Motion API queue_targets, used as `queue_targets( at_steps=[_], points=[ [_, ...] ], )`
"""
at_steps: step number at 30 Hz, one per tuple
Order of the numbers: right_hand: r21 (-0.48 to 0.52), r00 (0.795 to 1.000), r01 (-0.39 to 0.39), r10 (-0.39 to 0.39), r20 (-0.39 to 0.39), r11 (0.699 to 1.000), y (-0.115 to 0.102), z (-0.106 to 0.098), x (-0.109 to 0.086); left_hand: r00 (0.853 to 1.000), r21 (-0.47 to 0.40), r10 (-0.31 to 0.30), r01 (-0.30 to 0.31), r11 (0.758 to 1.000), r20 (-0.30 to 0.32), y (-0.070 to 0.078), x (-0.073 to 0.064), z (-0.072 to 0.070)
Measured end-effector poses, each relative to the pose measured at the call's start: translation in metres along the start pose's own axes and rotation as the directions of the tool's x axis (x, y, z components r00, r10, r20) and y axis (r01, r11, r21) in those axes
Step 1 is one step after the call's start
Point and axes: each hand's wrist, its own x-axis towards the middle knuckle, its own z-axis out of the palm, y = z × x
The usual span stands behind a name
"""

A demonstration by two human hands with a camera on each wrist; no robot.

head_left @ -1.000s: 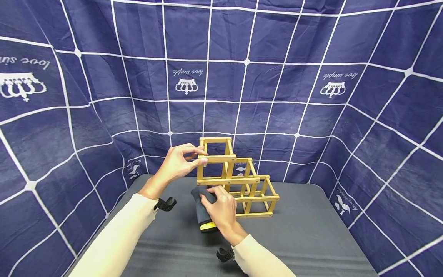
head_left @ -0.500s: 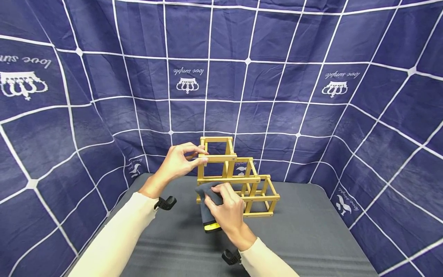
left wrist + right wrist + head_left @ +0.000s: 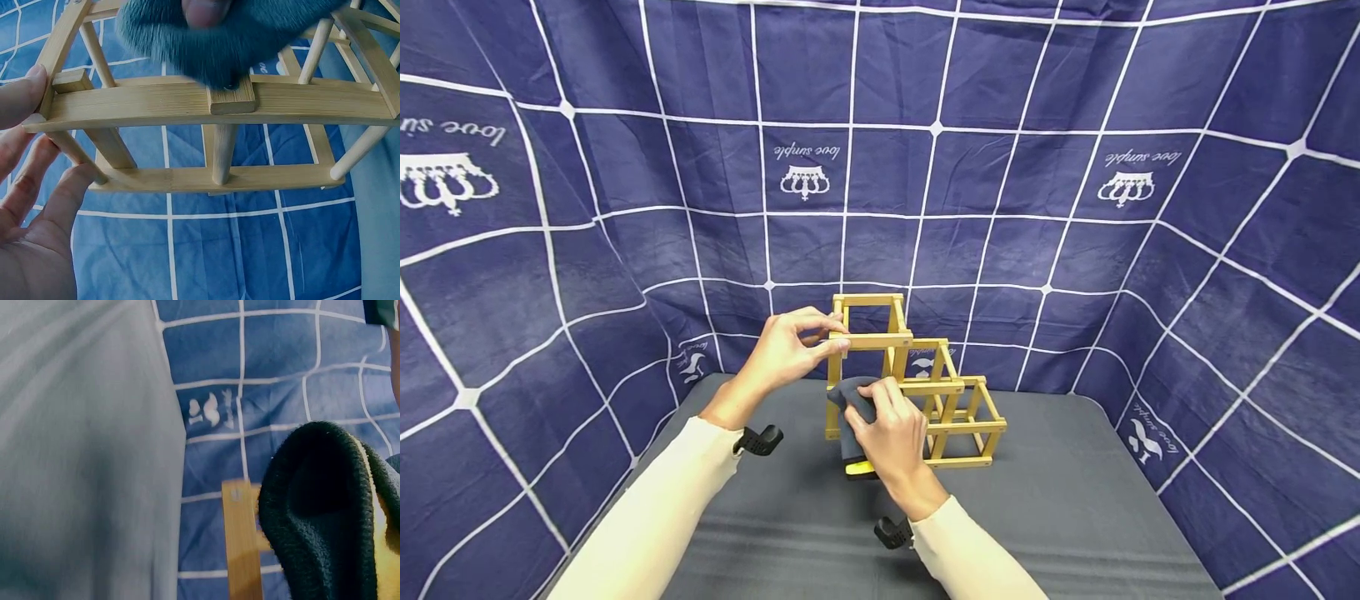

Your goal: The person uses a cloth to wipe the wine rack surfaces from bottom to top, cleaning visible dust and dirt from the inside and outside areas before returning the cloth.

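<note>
A stepped wooden rack (image 3: 872,341) of pale bars stands on the grey surface, tallest at its left. My left hand (image 3: 784,348) pinches its upper left corner between thumb and fingers; in the left wrist view those fingers (image 3: 59,197) lie around the corner post. My right hand (image 3: 891,429) grips a blue-grey plush cleaning cloth (image 3: 853,440) with a black edge and a yellow underside. The cloth lies over the left end of the second-level rail. In the left wrist view, the cloth (image 3: 181,53) covers part of a rail joint. The right wrist view shows its folded edge (image 3: 278,512).
Grey fabric (image 3: 1060,500) covers the work surface. Behind and at both sides hangs a blue curtain (image 3: 985,183) with white grid lines. Each wrist carries a black strap mount (image 3: 760,441). The rack's lower steps (image 3: 977,429) extend to the right.
My right hand has shifted slightly right, then up, bringing the cloth from below the second-level rail onto it. My left hand keeps its grip on the rack, which has stayed in place.
</note>
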Motion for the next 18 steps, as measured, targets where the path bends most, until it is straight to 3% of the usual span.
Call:
queue_targets(
  at_steps=[10,18],
  points=[
    [-0.043,0.998,0.028,-0.031,-0.057,0.999,0.065,-0.047,-0.003,1.0,-0.053,-0.005,0.005,0.999,-0.003,0.001,0.003,0.002],
    [-0.044,0.996,-0.009,0.005,-0.089,0.999,0.108,-0.079,-0.006,1.0,-0.046,0.002,-0.002,0.999,-0.011,0.0,0.002,0.002]
  ],
)
